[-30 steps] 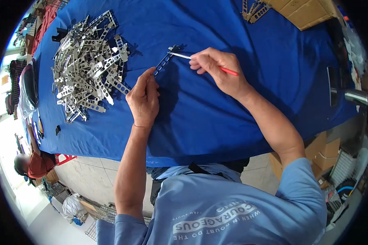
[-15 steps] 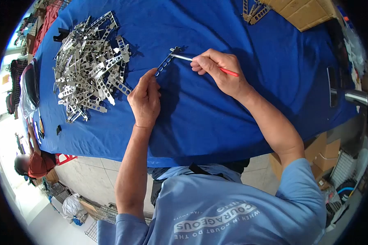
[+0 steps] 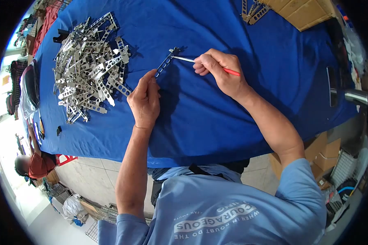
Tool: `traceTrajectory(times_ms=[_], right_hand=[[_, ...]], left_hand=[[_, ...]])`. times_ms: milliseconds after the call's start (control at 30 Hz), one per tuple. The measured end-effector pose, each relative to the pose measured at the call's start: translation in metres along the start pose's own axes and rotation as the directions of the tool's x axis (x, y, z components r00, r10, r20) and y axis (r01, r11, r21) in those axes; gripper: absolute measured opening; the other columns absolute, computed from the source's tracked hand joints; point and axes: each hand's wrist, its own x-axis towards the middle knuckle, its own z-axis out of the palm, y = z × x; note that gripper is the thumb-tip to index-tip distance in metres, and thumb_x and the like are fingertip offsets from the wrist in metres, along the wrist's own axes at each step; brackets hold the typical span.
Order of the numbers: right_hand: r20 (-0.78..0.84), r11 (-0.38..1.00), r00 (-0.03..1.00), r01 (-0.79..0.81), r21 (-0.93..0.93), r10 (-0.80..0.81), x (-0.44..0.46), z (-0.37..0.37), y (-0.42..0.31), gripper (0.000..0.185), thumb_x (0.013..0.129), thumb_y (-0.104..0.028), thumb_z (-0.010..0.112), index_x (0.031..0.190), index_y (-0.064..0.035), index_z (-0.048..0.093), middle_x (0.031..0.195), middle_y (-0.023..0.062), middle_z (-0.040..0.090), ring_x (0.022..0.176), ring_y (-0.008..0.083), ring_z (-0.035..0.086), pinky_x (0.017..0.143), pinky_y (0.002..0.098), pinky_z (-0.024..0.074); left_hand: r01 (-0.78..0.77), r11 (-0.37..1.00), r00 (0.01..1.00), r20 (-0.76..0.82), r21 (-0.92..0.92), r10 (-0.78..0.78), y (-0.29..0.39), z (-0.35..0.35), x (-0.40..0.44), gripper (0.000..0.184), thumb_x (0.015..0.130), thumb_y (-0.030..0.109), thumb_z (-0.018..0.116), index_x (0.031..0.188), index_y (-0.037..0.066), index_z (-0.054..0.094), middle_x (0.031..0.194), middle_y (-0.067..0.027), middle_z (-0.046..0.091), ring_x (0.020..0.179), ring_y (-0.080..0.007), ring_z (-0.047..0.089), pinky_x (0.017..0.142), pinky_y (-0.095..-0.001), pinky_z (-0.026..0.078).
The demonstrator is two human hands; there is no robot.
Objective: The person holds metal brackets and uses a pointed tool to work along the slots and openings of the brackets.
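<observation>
My left hand (image 3: 145, 98) pinches the lower end of a perforated metal bracket (image 3: 164, 67), a narrow strip with a row of holes and a bent far end. The bracket slants up and right over the blue cloth. In my right hand (image 3: 221, 69) is a slim tool with a silver shaft (image 3: 184, 59) and a red handle (image 3: 232, 72). Its tip is at the bracket's edge, close to the bent end; whether it touches I cannot tell. A large heap of similar metal brackets (image 3: 90, 69) lies to the left of my left hand.
Blue cloth (image 3: 216, 130) covers the table. Several more brackets (image 3: 255, 11) lie at the top right beside a cardboard box (image 3: 302, 12). Small black pieces (image 3: 59, 130) and hand tools (image 3: 41, 127) lie along the left side. Another person (image 3: 37, 163) is at the far left.
My right hand has shifted slightly to the right and down with the red-handled tool, its tip sliding a little along the bracket. My left hand and the bracket stay nearly still.
</observation>
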Motion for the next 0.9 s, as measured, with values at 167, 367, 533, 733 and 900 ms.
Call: traceTrajectory(times_ms=[167,367,533,733,900], right_hand=[[0.063,0.996,0.995,0.084,-0.007,-0.084,0.0023,0.0017,0.0,0.034,0.109,-0.026,0.059,0.096,0.0017,0.072,0.085,0.0123,0.077,0.078,0.0178,0.077,0.069,0.0296,0.0629],[0.022,0.998,1.0,-0.015,0.058,0.014,-0.001,-0.0036,0.0009,0.031,0.108,-0.025,0.061,0.095,0.0006,0.072,0.085,0.0109,0.077,0.077,0.0155,0.075,0.067,0.0275,0.0604],[0.082,0.999,0.996,0.037,0.012,-0.038,0.0024,0.0013,0.0008,0.033,0.109,-0.027,0.061,0.094,0.001,0.072,0.085,0.0116,0.077,0.078,0.0166,0.076,0.069,0.0284,0.0617],[-0.007,0.999,1.0,-0.011,0.036,0.012,0.0007,0.0006,0.0004,0.036,0.109,-0.029,0.06,0.095,0.002,0.071,0.087,0.0119,0.077,0.078,0.0165,0.076,0.069,0.0288,0.0616],[0.058,0.998,0.997,0.045,0.046,-0.048,0.0015,0.0016,0.0015,0.039,0.109,-0.032,0.059,0.096,0.0028,0.071,0.087,0.0123,0.076,0.079,0.017,0.076,0.07,0.0289,0.0624]], left_hand=[[-0.001,1.0,1.0,0.01,-0.012,0.001,-0.0015,-0.0003,-0.0009,0.024,0.107,0.011,0.06,0.126,0.007,0.073,0.076,-0.0001,0.07,0.061,-0.0041,0.062,0.056,-0.0218,0.052],[-0.006,1.0,1.0,0.007,0.006,0.006,0.0005,-0.0004,-0.0017,0.024,0.106,0.01,0.059,0.126,0.006,0.073,0.076,-0.0004,0.07,0.062,-0.0043,0.063,0.056,-0.0223,0.052],[-0.028,0.999,1.0,0.013,0.026,0.027,-0.0017,-0.0004,-0.0013,0.025,0.107,0.011,0.059,0.127,0.006,0.072,0.076,-0.0001,0.069,0.062,-0.0043,0.063,0.056,-0.0224,0.052],[-0.026,0.999,1.0,0.013,0.02,0.026,-0.0022,0.0,-0.0019,0.025,0.107,0.011,0.059,0.127,0.007,0.073,0.076,-0.0001,0.069,0.061,-0.0042,0.062,0.055,-0.0225,0.051],[-0.027,0.999,1.0,0.009,0.027,0.027,-0.0028,0.0,-0.0013,0.025,0.107,0.012,0.059,0.127,0.007,0.073,0.074,-0.0004,0.069,0.061,-0.0042,0.062,0.055,-0.0224,0.051]])
